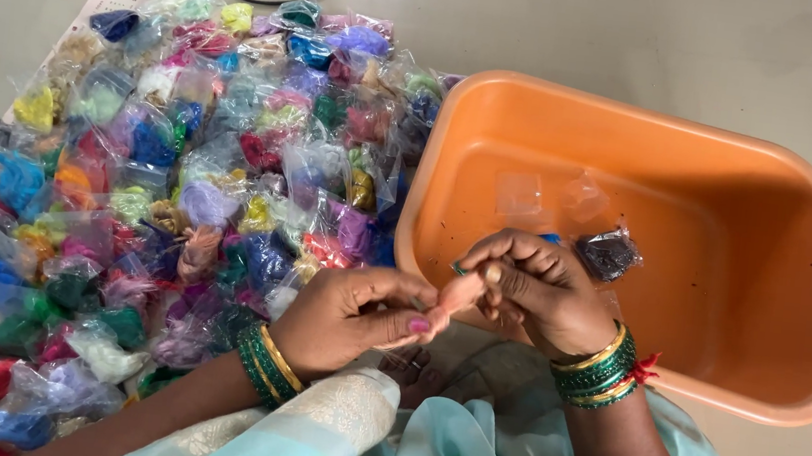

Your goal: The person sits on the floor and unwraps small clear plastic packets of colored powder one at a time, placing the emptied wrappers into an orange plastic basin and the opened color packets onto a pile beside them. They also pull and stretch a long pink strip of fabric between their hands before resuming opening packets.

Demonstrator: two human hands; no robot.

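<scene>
Left hand (352, 315), right hand (536, 287) pinching peach thread bundle (460, 292), orange tub (772, 287)

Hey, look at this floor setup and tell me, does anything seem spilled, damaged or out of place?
Nothing looks damaged. The small clear bags of coloured fibre lie in a loose heap beside the orange tub, which holds only a few packets. Both hands, left hand and right hand, pinch one pinkish tuft.

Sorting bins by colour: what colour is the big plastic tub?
Orange; the rectangular plastic tub shows best in the head view.

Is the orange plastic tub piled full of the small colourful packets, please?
No, the orange plastic tub holds only one dark packet and two clear empty bags.
</scene>
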